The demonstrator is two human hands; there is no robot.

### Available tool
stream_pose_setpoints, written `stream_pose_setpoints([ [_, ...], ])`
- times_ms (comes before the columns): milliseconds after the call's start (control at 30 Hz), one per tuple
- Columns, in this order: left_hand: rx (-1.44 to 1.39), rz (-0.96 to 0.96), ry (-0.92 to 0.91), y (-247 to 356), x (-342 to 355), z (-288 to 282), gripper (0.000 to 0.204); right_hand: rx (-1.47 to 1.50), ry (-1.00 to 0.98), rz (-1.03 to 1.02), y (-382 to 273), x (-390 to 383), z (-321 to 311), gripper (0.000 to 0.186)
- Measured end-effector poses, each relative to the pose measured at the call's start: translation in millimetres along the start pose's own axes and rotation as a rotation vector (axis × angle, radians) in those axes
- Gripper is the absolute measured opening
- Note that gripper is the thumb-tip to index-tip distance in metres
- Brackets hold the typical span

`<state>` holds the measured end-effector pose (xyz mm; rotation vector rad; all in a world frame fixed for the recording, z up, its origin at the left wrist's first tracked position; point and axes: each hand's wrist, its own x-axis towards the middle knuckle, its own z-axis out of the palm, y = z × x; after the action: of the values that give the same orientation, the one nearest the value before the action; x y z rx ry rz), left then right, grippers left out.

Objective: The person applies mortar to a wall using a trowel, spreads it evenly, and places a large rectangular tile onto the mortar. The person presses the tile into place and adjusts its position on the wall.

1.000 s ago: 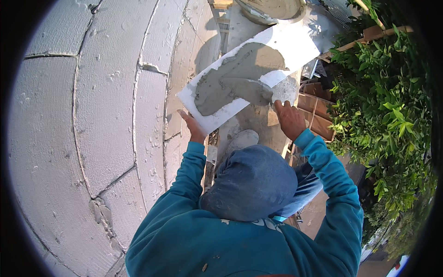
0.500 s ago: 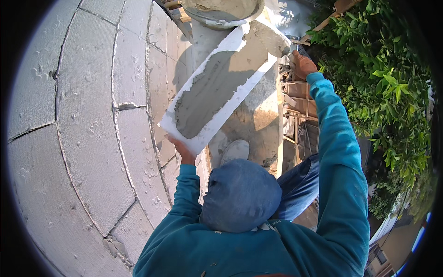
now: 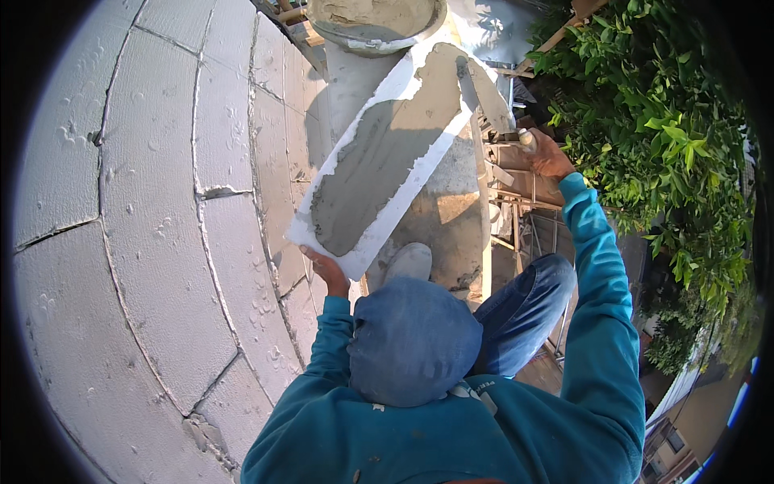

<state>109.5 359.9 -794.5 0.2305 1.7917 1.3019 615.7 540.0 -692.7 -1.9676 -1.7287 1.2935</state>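
Observation:
A long white block (image 3: 425,167) slants in front of me, its upper face coated with wet grey mortar (image 3: 367,137) inside a ragged white border. My left hand (image 3: 326,269) grips the block's near end at its left corner; the fingers underneath are partly hidden. In my right hand (image 3: 551,155) is a trowel, closed around its pale handle. The trowel's mortar-smeared blade (image 3: 490,101) points away from me beside the block's far right end. Whether the blade touches the block there, I cannot tell.
A round tub of mortar (image 3: 372,44) stands beyond the block. To the left rises a wall of large grey blocks (image 3: 153,202) with mortar joints. Below is a stained plank platform (image 3: 443,189), with wooden scaffolding (image 3: 516,206) and leafy branches (image 3: 653,153) to the right.
My right hand has moved right and nearer, bringing the trowel blade to the block's right side. The block's near end and my left hand have shifted slightly right and nearer.

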Motion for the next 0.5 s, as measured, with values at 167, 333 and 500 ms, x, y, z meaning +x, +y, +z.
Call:
stream_pose_setpoints([
  [167,0.073,0.079,-0.039,3.3,-0.5,-8.2,0.083,0.292,0.279,0.069,-2.0,65.5,-0.2,0.054],
  [333,0.108,0.118,-0.041,9.8,-1.1,-7.8,0.087,0.095,0.688,-0.011,39.5,176.6,34.0,0.066],
  [500,0.140,0.039,-0.043,26.6,11.8,-15.3,0.089,0.124,0.590,0.009,64.6,160.4,46.6,0.057],
])
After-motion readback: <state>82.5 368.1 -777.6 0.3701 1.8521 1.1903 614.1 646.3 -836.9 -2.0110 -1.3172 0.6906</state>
